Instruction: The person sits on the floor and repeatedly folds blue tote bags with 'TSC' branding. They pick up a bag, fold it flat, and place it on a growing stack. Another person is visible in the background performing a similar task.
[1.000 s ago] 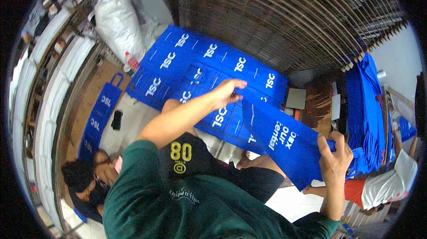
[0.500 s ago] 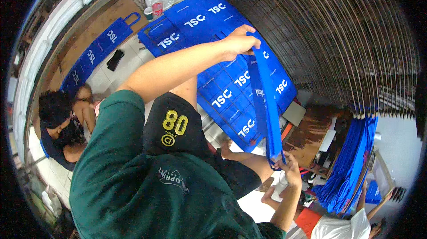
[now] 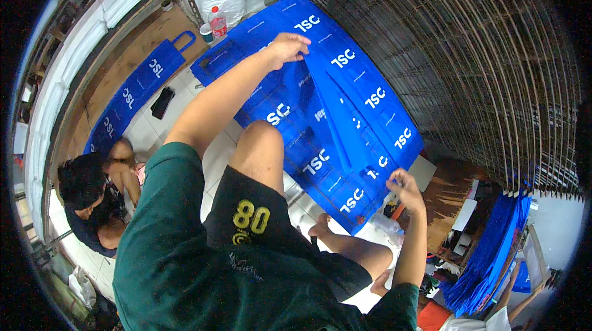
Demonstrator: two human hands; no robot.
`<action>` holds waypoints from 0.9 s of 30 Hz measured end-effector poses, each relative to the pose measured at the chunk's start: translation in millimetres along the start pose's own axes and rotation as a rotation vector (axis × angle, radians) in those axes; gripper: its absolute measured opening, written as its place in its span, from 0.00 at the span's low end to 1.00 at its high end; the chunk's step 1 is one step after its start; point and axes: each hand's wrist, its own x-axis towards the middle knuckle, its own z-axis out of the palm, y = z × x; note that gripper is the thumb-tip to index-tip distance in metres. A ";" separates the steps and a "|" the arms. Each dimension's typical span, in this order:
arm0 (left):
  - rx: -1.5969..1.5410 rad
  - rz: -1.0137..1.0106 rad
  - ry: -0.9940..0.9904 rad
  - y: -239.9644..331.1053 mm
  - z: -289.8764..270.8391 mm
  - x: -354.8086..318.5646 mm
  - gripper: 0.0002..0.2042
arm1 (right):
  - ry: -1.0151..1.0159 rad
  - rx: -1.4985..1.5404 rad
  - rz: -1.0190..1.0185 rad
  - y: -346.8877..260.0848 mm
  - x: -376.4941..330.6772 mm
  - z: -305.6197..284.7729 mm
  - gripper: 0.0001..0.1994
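My left hand (image 3: 288, 49) is closed on the upper edge of a blue fabric bag (image 3: 333, 118), which hangs in loose folds. Under it, flat blue printed bags (image 3: 345, 78) lie in overlapping rows over a wide surface. My right hand (image 3: 407, 190) is at the near right edge of these rows, fingers loosely curled and apart. Nothing shows between them, and the held bag's lower end lies a little to their left.
A bottle (image 3: 217, 21) and a cup (image 3: 206, 32) stand at the far left corner. A phone (image 3: 162, 102) lies on the tiles near a seated person (image 3: 86, 201). Wire racks (image 3: 456, 66) rise on the right, with blue bags (image 3: 493, 251) hanging below. A clear bottle (image 3: 388, 226) lies near my right forearm.
My left hand has moved left, and the narrow folded bag has spread wider over the rows. My right hand has moved up, and the bag's lower end has come away from it.
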 end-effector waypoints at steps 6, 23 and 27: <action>-0.081 0.343 0.190 17.6 -44.1 12.4 0.21 | 0.295 -0.092 -0.214 -10.3 89.8 1.1 0.08; 0.590 0.261 0.737 -254.3 -95.2 142.8 0.13 | 0.176 -0.343 -0.148 118.4 236.8 155.0 0.12; 0.625 0.259 0.749 -254.4 -95.2 143.4 0.11 | 0.209 -0.385 -0.220 125.9 239.8 158.4 0.13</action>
